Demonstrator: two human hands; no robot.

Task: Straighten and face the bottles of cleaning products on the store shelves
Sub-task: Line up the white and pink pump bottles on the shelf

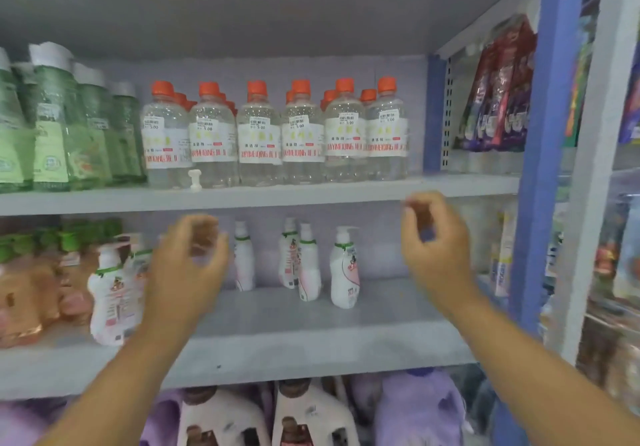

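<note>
Both grips empty, fingers loosely curled: left hand & right hand raised before pump bottles, mid shelf.

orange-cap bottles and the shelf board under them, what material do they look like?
Orange-cap bottles: clear, glossy plastic by the look; you can see through the body, and the paper-like labels wrap around it. Caps look like opaque moulded plastic.
Shelf board: matte pale grey, probably painted metal; the finish is flat and the edge is thin, but the frame is too blurred to be sure.
</note>
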